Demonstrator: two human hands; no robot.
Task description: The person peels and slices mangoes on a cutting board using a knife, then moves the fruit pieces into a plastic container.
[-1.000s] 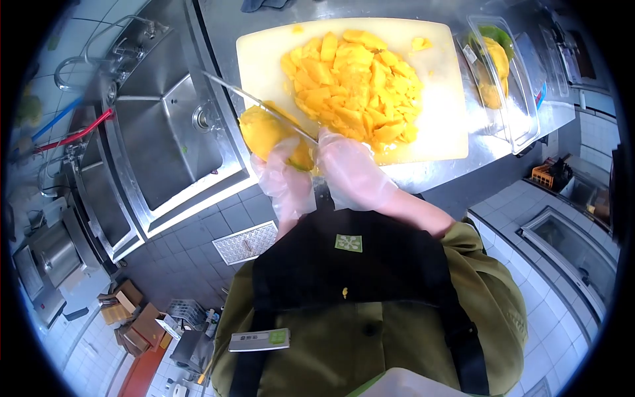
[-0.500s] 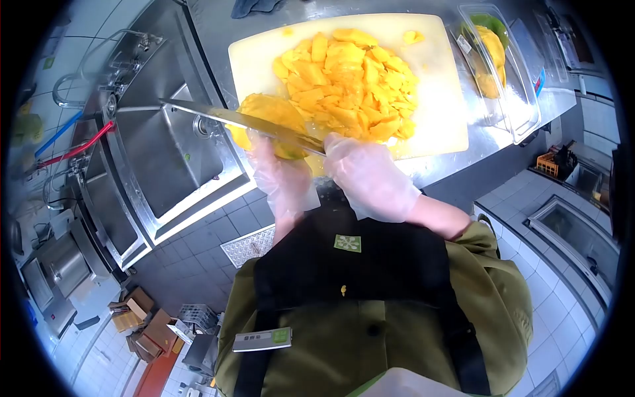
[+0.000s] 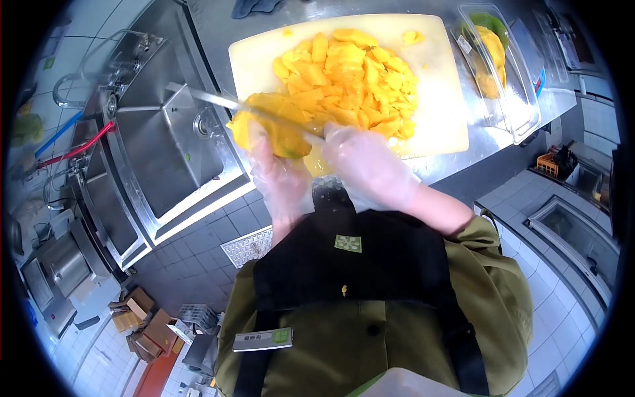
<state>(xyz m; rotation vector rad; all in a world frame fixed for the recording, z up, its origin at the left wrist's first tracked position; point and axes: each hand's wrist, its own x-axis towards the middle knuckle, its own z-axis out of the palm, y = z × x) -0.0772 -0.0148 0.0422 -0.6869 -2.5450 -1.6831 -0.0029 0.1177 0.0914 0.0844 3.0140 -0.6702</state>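
My left hand [image 3: 276, 172], in a clear plastic glove, is closed around a peeled yellow mango [image 3: 278, 135] at the near left edge of the white cutting board [image 3: 440, 86]. My gloved right hand [image 3: 370, 162] grips the handle of a long knife [image 3: 218, 100]. The blade is blurred by motion and crosses over the top of the mango, its tip pointing left above the sink. The knife's handle is hidden inside my fist. A heap of cut mango pieces [image 3: 350, 83] covers the middle of the board, just beyond both hands.
A steel double sink [image 3: 165, 149] lies to the left, with a tap [image 3: 66, 92] behind it. On the counter at right stands a clear plastic container [image 3: 522, 99] beside mangoes [image 3: 491, 59]. A dark cloth [image 3: 254, 6] rests at the far edge.
The knife's blade has shifted slightly up and to the right over the mango. The mango has turned a little in my left hand, and my right hand has lifted slightly.
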